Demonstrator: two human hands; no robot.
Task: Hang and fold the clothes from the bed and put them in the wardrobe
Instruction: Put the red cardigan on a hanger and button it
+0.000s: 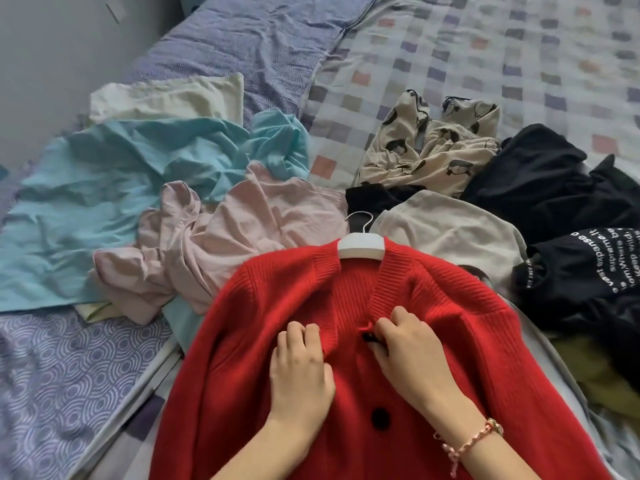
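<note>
A red knitted cardigan (pixel 263 341) lies flat on the bed in front of me, on a white hanger (pixel 361 247) whose metal hook pokes out of the neck. My left hand (pixel 300 365) pinches the left front edge of the cardigan. My right hand (pixel 412 351) pinches the right edge at the top black button (pixel 370 338). A second black button (pixel 381 416) shows lower down between my wrists.
Loose clothes lie around: a light blue garment (pixel 104 202), a pink one (pixel 214 237), a cream one (pixel 166 98), a beige printed piece (pixel 433 150), a grey shirt (pixel 450 237), black clothes (pixel 554 209) and an olive item (pixel 602 368). Checked bedding (pixel 485 57) stretches beyond.
</note>
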